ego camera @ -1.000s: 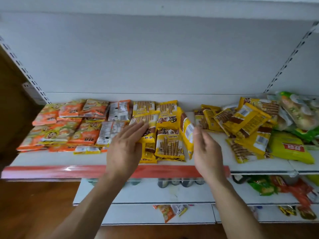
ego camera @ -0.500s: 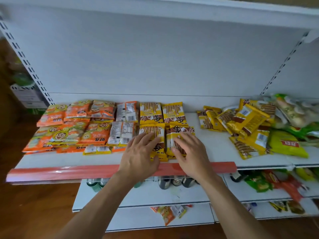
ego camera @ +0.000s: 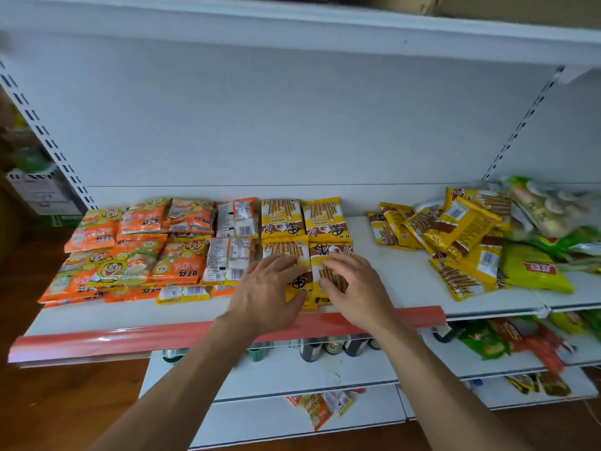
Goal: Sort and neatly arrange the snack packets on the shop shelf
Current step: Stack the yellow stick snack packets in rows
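My left hand (ego camera: 266, 288) flat, fingers close together, on front-left yellow biscuit-stick packet (ego camera: 282, 249) | right hand (ego camera: 357, 288) fingers slightly bent, pressing front-right yellow packet (ego camera: 331, 249) | both packets mid-shelf (ego camera: 406, 281), near red edge strip (ego camera: 130, 336)

Head view, downward onto shelf (ego camera: 390, 275)

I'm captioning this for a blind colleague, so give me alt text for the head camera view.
The left hand and right hand rest on the front yellow packets of a white shelf. Orange packets lie in rows to their left, and a jumbled pile of yellow and green packets lies to the right.
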A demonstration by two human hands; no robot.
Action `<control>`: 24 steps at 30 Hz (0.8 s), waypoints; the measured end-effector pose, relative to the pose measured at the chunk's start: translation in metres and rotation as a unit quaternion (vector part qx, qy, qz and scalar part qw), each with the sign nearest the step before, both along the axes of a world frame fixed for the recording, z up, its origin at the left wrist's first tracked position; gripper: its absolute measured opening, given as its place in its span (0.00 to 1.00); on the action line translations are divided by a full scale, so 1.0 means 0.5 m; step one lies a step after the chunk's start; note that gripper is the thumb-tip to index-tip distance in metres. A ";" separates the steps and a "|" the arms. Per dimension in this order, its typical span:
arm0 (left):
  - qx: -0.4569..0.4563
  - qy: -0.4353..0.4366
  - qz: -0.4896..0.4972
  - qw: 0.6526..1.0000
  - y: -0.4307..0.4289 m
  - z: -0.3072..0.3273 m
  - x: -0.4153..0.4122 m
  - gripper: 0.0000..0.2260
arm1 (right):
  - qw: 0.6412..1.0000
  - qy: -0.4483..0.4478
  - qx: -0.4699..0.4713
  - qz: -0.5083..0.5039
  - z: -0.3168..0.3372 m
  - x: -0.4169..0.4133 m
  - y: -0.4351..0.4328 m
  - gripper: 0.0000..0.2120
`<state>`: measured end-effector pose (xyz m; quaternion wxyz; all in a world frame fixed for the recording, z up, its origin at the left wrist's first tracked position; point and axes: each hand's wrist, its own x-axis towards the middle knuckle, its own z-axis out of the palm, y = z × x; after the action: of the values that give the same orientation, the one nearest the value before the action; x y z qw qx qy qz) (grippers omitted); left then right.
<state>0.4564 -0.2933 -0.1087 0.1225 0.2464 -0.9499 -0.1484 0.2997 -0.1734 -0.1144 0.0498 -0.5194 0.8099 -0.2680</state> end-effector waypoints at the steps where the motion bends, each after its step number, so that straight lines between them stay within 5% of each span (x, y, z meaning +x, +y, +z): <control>1: 0.001 -0.003 0.001 1.000 -0.003 0.007 -0.001 0.21 | 1.000 -0.002 0.010 -0.003 0.009 -0.006 -0.004 0.18; 24: -0.011 -0.090 -0.032 0.995 0.077 0.111 -0.278 0.16 | 0.971 0.062 0.152 -0.175 0.108 -0.250 0.116 0.20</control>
<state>0.3176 -0.2547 -0.0530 0.0341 0.2274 -0.9659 -0.1190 0.1748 -0.1155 -0.0606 0.0305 -0.3715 0.9210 -0.1134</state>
